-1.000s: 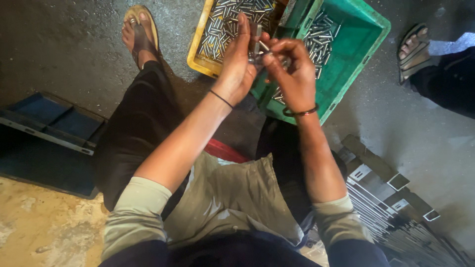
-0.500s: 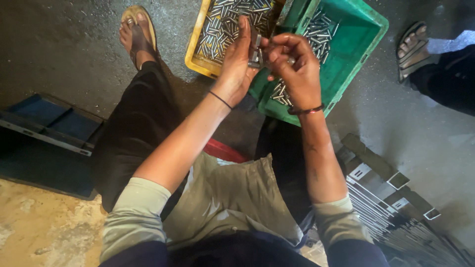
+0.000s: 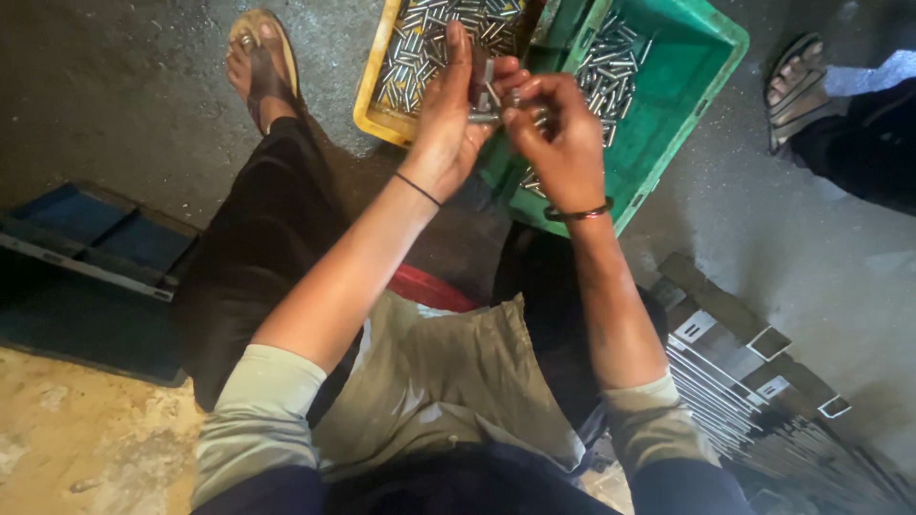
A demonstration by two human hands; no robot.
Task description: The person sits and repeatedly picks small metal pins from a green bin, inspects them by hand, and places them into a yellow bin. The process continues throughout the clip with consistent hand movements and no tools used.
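Left hand (image 3: pixel 448 124) and right hand (image 3: pixel 563 143) pinch a small metal part (image 3: pixel 487 95), mostly hidden, above yellow crate (image 3: pixel 367 114) and green crate (image 3: pixel 687 95), both cut off.

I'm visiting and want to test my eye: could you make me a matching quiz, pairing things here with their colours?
Things:
1. left crate
2. right crate
3. tray on the floor
4. seat edge between the legs

Colours:
a. blue
b. red
c. yellow
d. green

Pairs: 1-c, 2-d, 3-a, 4-b
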